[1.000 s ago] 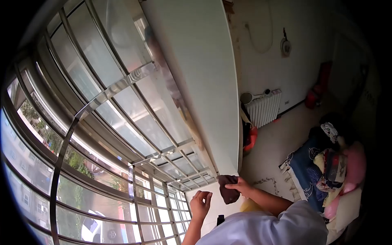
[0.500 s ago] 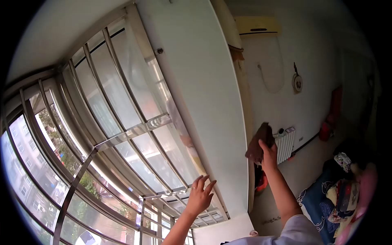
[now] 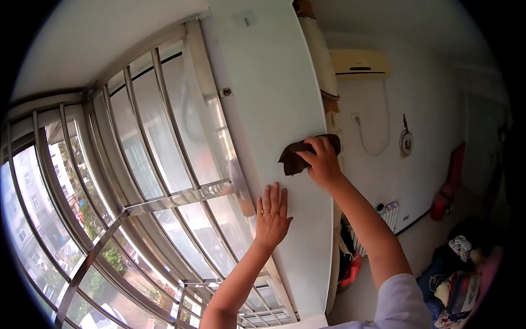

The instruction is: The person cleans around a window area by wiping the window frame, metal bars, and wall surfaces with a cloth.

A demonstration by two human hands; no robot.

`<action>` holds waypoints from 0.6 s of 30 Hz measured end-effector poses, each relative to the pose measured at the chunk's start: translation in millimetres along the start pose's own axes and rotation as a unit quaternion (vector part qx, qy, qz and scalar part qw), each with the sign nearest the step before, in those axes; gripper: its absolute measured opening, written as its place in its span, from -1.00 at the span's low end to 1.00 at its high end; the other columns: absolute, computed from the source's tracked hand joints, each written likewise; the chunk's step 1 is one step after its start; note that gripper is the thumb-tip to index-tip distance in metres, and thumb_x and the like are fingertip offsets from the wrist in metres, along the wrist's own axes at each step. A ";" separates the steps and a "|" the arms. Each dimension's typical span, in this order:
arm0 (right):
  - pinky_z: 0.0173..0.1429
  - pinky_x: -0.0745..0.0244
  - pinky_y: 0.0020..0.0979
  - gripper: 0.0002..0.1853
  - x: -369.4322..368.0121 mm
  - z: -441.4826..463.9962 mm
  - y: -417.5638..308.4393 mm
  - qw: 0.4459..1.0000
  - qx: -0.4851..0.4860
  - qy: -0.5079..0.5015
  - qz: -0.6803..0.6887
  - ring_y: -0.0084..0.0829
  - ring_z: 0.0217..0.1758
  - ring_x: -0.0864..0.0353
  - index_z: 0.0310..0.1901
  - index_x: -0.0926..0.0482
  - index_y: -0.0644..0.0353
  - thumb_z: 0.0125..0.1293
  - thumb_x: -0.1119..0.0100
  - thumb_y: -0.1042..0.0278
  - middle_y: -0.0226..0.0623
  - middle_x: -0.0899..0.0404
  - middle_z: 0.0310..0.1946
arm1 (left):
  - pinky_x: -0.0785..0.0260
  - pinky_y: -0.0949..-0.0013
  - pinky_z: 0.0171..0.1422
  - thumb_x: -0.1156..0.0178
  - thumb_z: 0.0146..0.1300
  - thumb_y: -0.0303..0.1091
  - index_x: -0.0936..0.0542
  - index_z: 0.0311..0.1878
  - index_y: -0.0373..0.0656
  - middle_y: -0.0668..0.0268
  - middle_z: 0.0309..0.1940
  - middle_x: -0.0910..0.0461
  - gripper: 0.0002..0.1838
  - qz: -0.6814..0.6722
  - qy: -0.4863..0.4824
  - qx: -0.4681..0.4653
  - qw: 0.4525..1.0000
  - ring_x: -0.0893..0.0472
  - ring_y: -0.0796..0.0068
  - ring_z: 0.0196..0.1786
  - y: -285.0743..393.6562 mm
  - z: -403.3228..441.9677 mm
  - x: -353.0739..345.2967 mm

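A dark brown cloth (image 3: 295,159) is gripped in my right hand (image 3: 324,162), held against the upper part of a tall pale panel (image 3: 274,98) near its right edge. Lower and to the left, my left hand (image 3: 272,215) lies on the same panel with its fingers stretched upward and nothing in it. A ring shows on one of its fingers. Part of the cloth is hidden behind my right fingers.
Metal window bars (image 3: 148,131) fill the left side. On the far wall hang an air conditioner (image 3: 360,63) and a small round ornament (image 3: 406,142). A white radiator (image 3: 390,217) stands below. Bedding (image 3: 460,290) is piled at the lower right.
Both hands have risen. My right hand has brought the cloth up and left onto the panel, and my left hand has come to lie on it. The view has tilted upward.
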State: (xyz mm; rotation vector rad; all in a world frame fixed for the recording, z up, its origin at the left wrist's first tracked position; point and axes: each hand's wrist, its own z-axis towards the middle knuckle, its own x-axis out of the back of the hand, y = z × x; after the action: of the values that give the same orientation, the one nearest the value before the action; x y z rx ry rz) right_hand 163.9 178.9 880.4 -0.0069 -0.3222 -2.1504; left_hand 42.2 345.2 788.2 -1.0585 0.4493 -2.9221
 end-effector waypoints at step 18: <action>0.11 -0.37 -0.19 -0.63 -25.4 175.2 14.6 0.994 0.012 0.092 -0.059 -0.16 0.04 -0.35 -0.11 -0.66 0.07 -0.03 -0.25 0.56 -0.23 -0.40 -0.04 | -0.05 -0.12 0.43 -0.32 0.02 0.06 -0.25 0.34 -0.34 -0.17 0.43 0.03 -0.08 0.010 0.048 -0.003 0.999 0.04 -0.26 0.47 1.2 1.9 -25.0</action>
State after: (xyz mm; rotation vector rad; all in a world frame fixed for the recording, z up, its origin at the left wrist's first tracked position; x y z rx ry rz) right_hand 169.7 232.4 1049.7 0.2290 -0.2463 -2.2438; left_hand 62.7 346.0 773.6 -0.9120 0.4681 -2.9642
